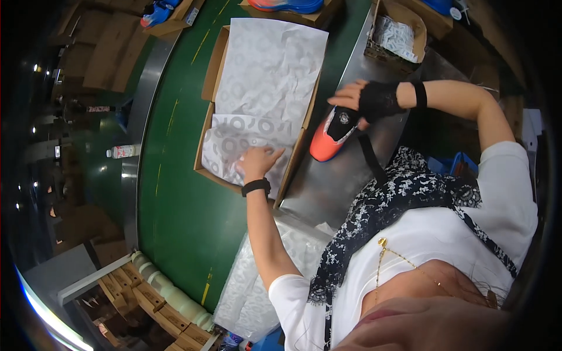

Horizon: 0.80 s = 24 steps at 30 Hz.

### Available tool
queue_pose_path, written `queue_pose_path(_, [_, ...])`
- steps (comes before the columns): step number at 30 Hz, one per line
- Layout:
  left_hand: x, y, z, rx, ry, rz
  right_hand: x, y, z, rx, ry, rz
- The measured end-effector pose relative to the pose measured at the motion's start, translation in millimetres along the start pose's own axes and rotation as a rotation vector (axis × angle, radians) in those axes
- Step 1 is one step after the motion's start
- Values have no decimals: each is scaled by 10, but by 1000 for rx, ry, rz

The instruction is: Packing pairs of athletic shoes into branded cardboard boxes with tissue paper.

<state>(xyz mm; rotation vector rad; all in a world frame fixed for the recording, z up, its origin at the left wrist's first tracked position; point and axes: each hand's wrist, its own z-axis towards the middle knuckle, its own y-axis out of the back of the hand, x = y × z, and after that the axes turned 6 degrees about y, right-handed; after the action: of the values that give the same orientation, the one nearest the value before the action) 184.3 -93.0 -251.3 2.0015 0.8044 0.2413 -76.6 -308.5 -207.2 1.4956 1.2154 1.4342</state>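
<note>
An open cardboard shoebox (209, 70) lies on the green conveyor belt (181, 210), lined with white patterned tissue paper (269, 64). My left hand (259, 161), with a black band on the wrist, rests flat on the paper at the box's near end, fingers spread. My right hand (364, 98), in a black fingerless glove, grips an orange shoe (325, 143) with a black inside. The shoe sits on the metal table (328, 187) just right of the box.
More boxes stand at the far side: one with a blue shoe (157, 11), one with an orange and blue shoe (287, 4), one holding paper (398, 36). A stack of tissue sheets (257, 286) lies near me. A bottle (123, 151) stands left of the belt.
</note>
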Motion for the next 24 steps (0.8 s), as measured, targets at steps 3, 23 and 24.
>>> queue_pose_path(3, [-160, -121, -57, -576, -306, -186, -29, -54, -65, 160, 24, -80])
queue_pose_path(23, [29, -279, -12, -251, 85, -2112, 309, -356, 558, -221, 51, 801])
queue_pose_path(24, [54, -318, 104, -63, 228, -2019, 269, -382, 628, -130, -206, 969])
